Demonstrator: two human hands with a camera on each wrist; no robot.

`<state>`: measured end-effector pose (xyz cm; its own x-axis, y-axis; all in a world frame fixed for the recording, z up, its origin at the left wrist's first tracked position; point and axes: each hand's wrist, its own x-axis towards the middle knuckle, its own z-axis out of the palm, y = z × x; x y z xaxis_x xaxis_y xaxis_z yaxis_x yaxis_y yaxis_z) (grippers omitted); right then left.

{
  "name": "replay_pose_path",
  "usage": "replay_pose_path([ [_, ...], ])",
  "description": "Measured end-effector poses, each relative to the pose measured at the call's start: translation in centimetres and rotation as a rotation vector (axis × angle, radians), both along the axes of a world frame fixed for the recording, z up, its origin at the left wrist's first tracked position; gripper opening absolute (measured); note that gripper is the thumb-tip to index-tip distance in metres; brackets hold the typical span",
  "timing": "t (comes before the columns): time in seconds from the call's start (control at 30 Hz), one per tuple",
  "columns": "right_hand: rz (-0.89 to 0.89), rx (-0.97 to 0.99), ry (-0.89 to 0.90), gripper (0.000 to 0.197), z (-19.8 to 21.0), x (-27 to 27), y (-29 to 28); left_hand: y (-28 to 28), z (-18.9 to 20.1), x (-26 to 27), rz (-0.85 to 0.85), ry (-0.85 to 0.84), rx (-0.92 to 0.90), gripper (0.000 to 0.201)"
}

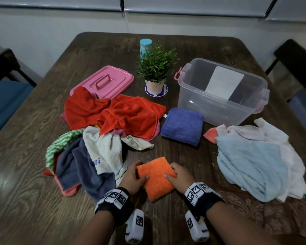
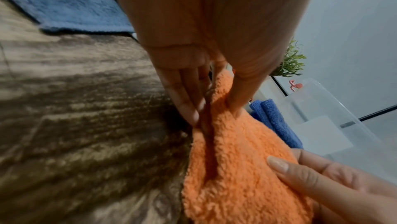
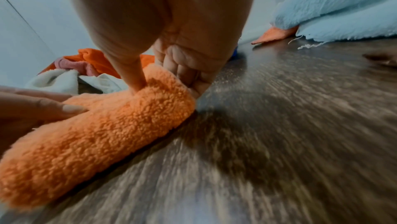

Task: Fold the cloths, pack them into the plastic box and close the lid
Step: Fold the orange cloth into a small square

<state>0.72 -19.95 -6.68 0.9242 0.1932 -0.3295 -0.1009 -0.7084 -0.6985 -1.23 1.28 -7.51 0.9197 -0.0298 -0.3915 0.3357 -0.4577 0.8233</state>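
Note:
A folded orange cloth [image 1: 155, 179] lies near the table's front edge, held from both sides. My left hand [image 1: 133, 176] pinches its left edge, thumb on top and fingers beneath [image 2: 214, 109]. My right hand [image 1: 177, 176] grips its right edge, thumb pressed into the pile [image 3: 163, 83]. The orange cloth [image 2: 240, 168] fills the lower part of both wrist views [image 3: 96, 134]. A folded blue cloth [image 1: 183, 125] sits in front of the clear plastic box [image 1: 237, 110], which stands open at the right. The pink lid [image 1: 104, 82] lies at the back left.
A heap of red, white, navy and green cloths [image 1: 102, 131] spreads to the left. Light blue and white cloths [image 1: 254, 160] pile at the right. A potted plant [image 1: 155, 71] and a teal bottle [image 1: 145, 45] stand at the back centre. Chairs flank the table.

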Motion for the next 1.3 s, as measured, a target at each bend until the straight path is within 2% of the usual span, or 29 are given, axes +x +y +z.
replay_pose_path([
  [0.13,0.019,-0.095,0.042,0.041,0.2,0.0,0.6,-0.4,-0.1,0.0,-0.014,0.007,0.062,0.073],
  [0.23,0.092,-0.145,0.008,0.054,0.3,-0.1,0.7,-0.7,0.1,0.0,-0.021,0.009,0.086,0.074],
  [0.3,0.143,-0.226,-0.098,0.067,0.4,-0.5,0.8,-0.8,0.2,0.0,-0.032,0.001,0.123,0.075],
  [0.37,0.235,-0.407,-0.340,0.076,0.7,-1.0,0.9,-1.0,0.3,0.1,-0.042,-0.004,0.137,0.074],
  [0.47,0.478,-0.502,-0.522,0.062,0.5,-1.5,1.4,-1.0,0.2,0.3,-0.076,-0.030,0.175,0.072],
  [0.5,0.555,-0.521,-0.526,0.059,0.2,-1.7,1.3,-1.0,0.2,0.3,-0.085,-0.033,0.181,0.070],
  [0.57,0.623,-0.568,-0.445,0.065,-0.5,-2.1,0.9,-1.1,0.2,0.3,-0.112,-0.040,0.190,0.065],
  [0.67,0.623,-0.613,-0.358,0.075,-1.4,-2.5,0.2,-1.1,0.2,0.3,-0.149,-0.054,0.203,0.054],
  [0.8,0.589,-0.597,-0.328,0.077,-1.4,-2.6,-0.1,-1.1,0.5,0.8,-0.220,-0.048,0.289,0.048],
  [0.87,0.549,-0.593,-0.309,0.076,-1.4,-2.5,0.1,-1.2,1.4,1.6,-0.309,-0.083,0.415,0.054],
  [0.97,0.485,-0.624,-0.232,0.076,-1.3,-2.1,0.2,-1.8,2.7,4.0,-0.423,-0.259,0.641,0.079],
  [1.0,0.463,-0.638,-0.222,0.076,-1.3,-2.0,0.2,-2.1,3.3,5.1,-0.446,-0.324,0.713,0.078],
  [1.07,0.419,-0.671,-0.213,0.074,-1.4,-1.7,0.1,-3.0,4.6,7.7,-0.481,-0.410,0.861,0.060],
  [1.13,0.376,-0.673,-0.256,0.070,-1.2,-1.5,0.0,-3.9,5.3,10.3,-0.523,-0.447,0.964,0.045],
  [1.2,0.373,-0.639,-0.371,0.064,-0.7,-1.5,-0.3,-4.6,5.4,12.6,-0.575,-0.396,1.014,0.048],
  [1.3,0.526,-0.566,-0.575,0.047,0.0,-2.1,-1.4,-5.4,5.8,15.0,-0.689,-0.275,1.111,0.055],
])
